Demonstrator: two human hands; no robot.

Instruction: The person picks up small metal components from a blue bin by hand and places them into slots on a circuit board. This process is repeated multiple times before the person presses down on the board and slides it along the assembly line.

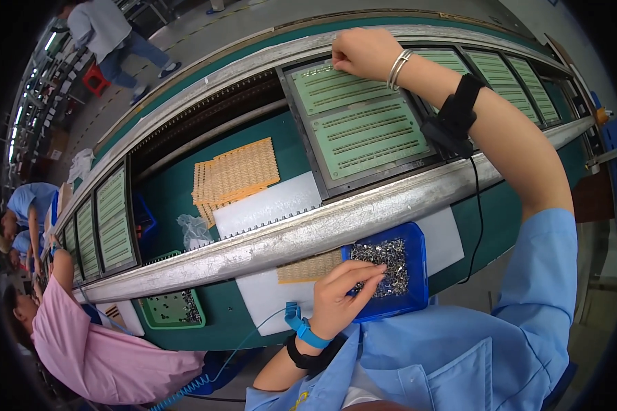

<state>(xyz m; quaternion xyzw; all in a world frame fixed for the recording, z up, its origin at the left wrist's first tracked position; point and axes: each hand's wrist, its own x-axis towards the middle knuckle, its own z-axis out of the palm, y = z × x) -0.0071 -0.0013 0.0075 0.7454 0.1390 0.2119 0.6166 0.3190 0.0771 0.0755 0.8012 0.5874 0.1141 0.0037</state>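
Head view: the green circuit panel [363, 130] lies in its dark carrier on the conveyor, your right hand [363, 53] pressing fingertips at its far edge; whether it pinches a part, I cannot tell. Your left hand [343, 298] pinches small metal parts in the blue tray [418, 274]. Lift one piece only; seat it square.

I see a tray of small metal parts [391, 270] on the near side of the workbench [500, 219], in front of the conveyor's near rail [308, 233]. My left hand [343, 298] rests in that tray. Behind the rail, a panel of circuit boards [363, 123] lies on the conveyor, my right hand [363, 51] at its far edge. Left of the panel lies a stack of perforated sheets [236, 175]. A second parts tray [171, 308] sits further left along the near edge.
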